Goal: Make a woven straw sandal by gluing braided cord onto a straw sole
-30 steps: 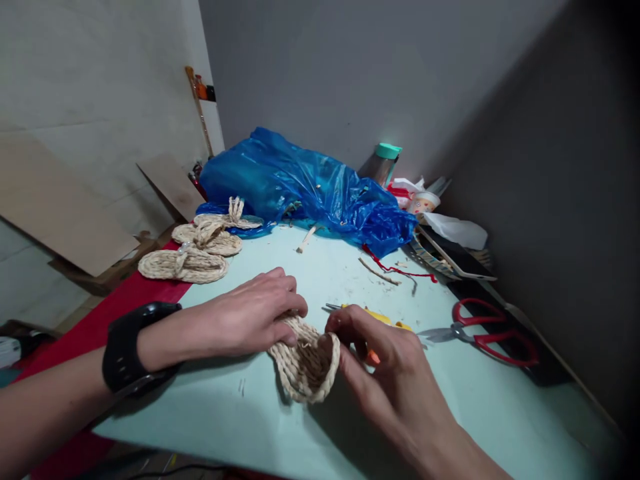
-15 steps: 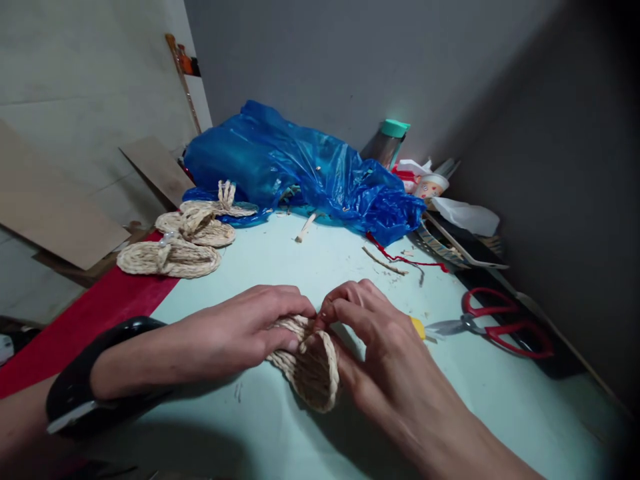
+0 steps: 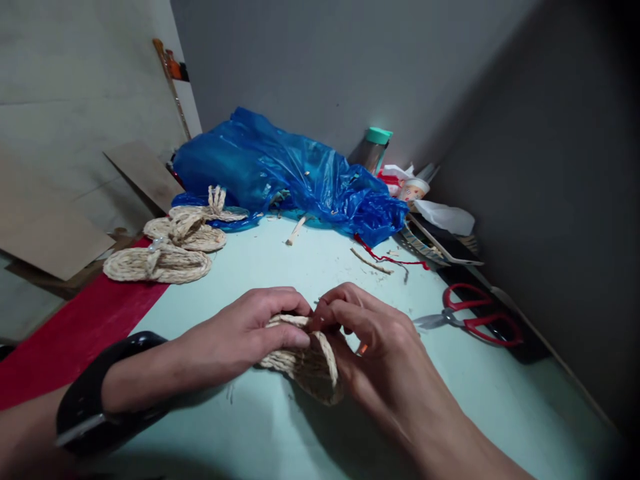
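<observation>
A small sandal of braided straw (image 3: 305, 367) is held between my hands above the pale green table. My left hand (image 3: 260, 327) grips its left part, the thumb lying across the woven surface and the fingers behind. On the sandal's upper edge my right hand (image 3: 375, 340) pinches with thumb and fingertips, close to the left fingertips. What exactly lies in that pinch is hidden. Part of an orange thing (image 3: 363, 348) shows behind the right hand. Several similar straw sandals (image 3: 160, 265) lie at the table's left back.
Red-handled scissors (image 3: 455, 319) lie at the right, partly on a dark flat object. A blue plastic bag (image 3: 280, 173) spreads along the back, with a teal-lidded bottle (image 3: 375, 150) behind it. Red string (image 3: 390, 257) and a twig (image 3: 371, 261) lie before it. Red cloth (image 3: 90, 327) covers the left edge.
The view has shifted slightly, so background things sit further left. The sandal is tilted a little differently, and my left thumb lies flatter across it. Both hands keep their hold.
</observation>
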`<state>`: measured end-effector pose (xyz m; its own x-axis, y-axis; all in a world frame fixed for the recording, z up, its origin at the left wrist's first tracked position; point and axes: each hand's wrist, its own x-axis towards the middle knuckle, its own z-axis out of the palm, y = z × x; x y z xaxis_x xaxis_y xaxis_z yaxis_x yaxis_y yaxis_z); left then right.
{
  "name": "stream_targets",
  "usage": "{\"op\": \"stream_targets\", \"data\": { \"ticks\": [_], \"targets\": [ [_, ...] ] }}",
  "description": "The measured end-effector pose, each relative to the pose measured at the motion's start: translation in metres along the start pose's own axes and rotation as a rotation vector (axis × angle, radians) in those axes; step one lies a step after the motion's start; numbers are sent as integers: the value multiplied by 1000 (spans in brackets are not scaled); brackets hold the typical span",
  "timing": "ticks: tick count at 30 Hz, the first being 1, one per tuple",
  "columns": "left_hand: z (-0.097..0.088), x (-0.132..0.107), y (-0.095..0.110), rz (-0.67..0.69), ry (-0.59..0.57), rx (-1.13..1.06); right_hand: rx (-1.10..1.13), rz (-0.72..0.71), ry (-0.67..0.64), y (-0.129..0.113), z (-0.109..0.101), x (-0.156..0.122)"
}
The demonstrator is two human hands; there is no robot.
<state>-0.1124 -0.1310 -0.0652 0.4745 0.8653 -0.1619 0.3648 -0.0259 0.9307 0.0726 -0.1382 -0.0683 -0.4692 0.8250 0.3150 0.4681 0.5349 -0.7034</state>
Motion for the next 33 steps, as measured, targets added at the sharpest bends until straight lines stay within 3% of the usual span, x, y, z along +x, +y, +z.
{"op": "stream_targets", "data": {
  "ticks": [8, 15, 23, 26, 33],
  "targets": [
    [7, -3, -6, 16, 89, -87, 36, -66, -81, -4, -14, 0],
    [10, -4, -2, -26, 174, -206, -43, -75, 250, -12, -21, -26],
    [21, -9, 2, -8, 208, -230, -90, -325, 391, -9, 15, -38],
    [23, -9, -1, -10, 189, -260, -103, -304, 358, -5, 14, -35],
    [21, -4, -7, -18, 72, -467, -3, -229, 136, 0, -13, -18]
  ]
}}
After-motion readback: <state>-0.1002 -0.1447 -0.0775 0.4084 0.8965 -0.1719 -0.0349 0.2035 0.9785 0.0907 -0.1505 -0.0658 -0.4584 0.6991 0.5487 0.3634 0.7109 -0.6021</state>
